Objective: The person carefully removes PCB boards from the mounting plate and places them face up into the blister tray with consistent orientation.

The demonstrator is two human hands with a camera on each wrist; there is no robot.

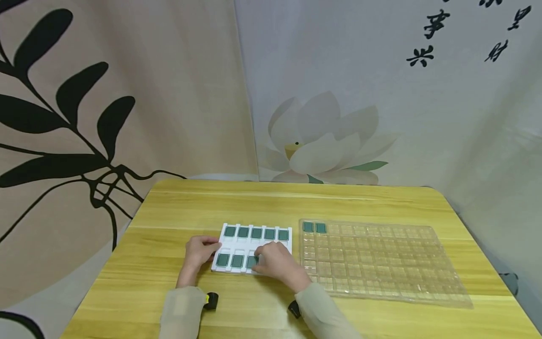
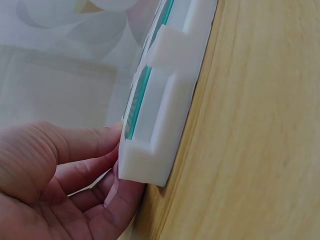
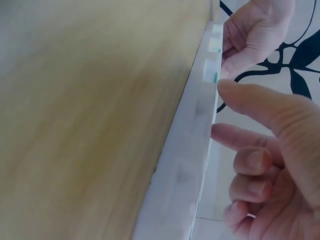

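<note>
A white tray (image 1: 239,245) lies on the table, bearing two rows of thin green square pieces (image 1: 256,233). My left hand (image 1: 201,252) holds the tray's left end, thumb at its top edge and fingers below, as the left wrist view shows beside a green piece (image 2: 138,102). Over the tray's front right part, my right hand (image 1: 277,262) pinches the third green square piece (image 1: 251,262) of the front row by its edges with thumb and index finger. In the right wrist view the other fingers (image 3: 252,160) are curled. The right hand hides the tray's front right corner.
To the right lies a large clear plastic tray (image 1: 372,263) with many square pockets. Two green squares (image 1: 314,228) sit in its far left corner. The wooden table (image 1: 178,197) has printed curtains (image 1: 190,94) behind it.
</note>
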